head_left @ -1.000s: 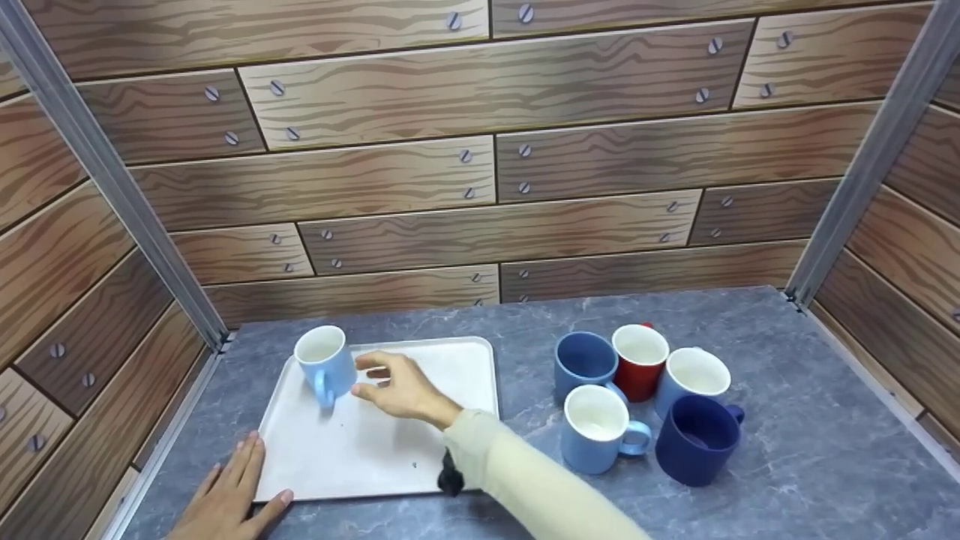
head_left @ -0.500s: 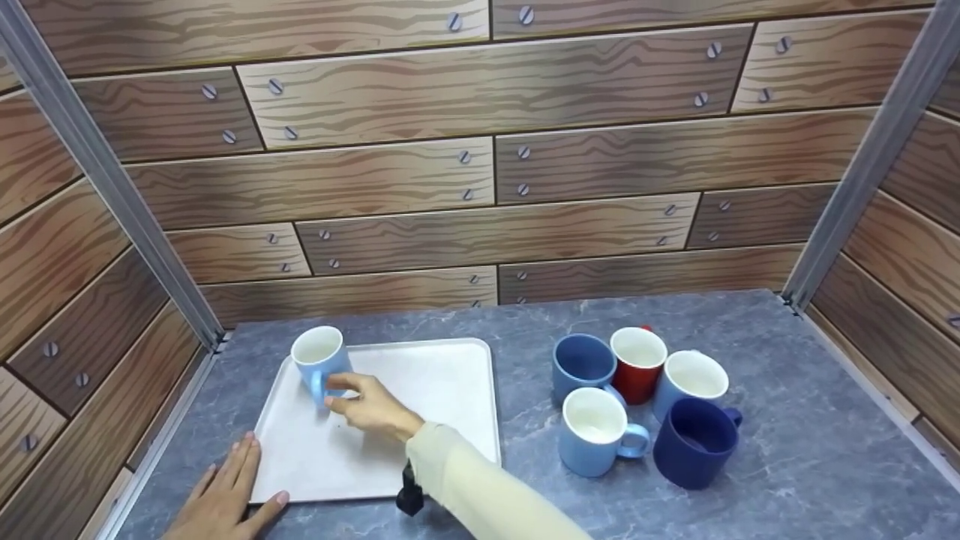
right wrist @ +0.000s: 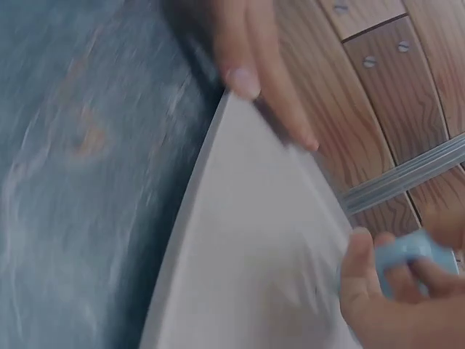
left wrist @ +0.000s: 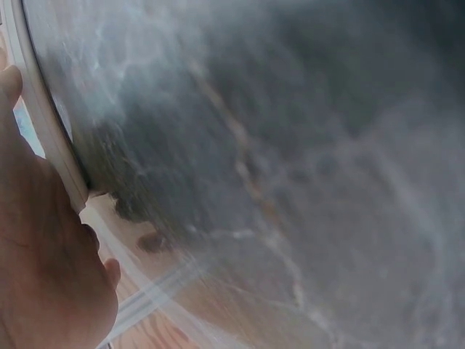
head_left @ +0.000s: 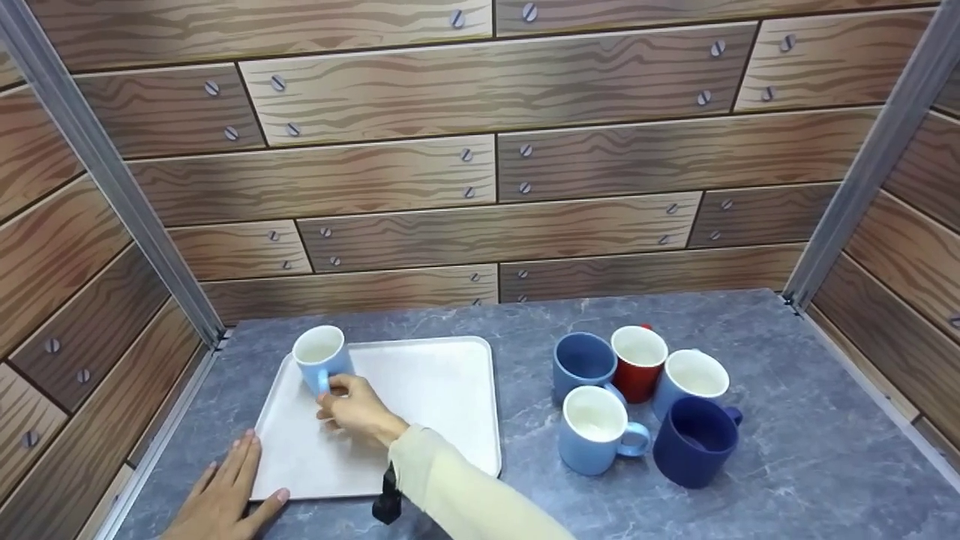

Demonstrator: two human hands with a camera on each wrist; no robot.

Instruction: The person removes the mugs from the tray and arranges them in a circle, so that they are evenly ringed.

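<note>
A light blue mug [head_left: 319, 352] with a white inside stands upright at the back left corner of the white tray [head_left: 431, 405]. My right hand [head_left: 358, 411] grips its handle from the front, the fingers partly covering it in the head view. The right wrist view has fingers curled around the light blue handle [right wrist: 405, 251]. My left hand [head_left: 223, 491] lies with straight fingers along the tray's front left corner, fingertips at the left rim and thumb by the front edge.
To the right of the tray several mugs are grouped on the grey marbled table [head_left: 817, 420]: a mid-blue mug [head_left: 581, 364], a red mug [head_left: 637, 379], two light blue mugs [head_left: 589, 442] and a dark blue mug [head_left: 694, 450]. Wood-patterned walls [head_left: 405, 176] enclose the table.
My right hand has moved left and toward me from the mug's right side to its handle, and its fingers have closed on it. My left hand has stayed at the tray corner.
</note>
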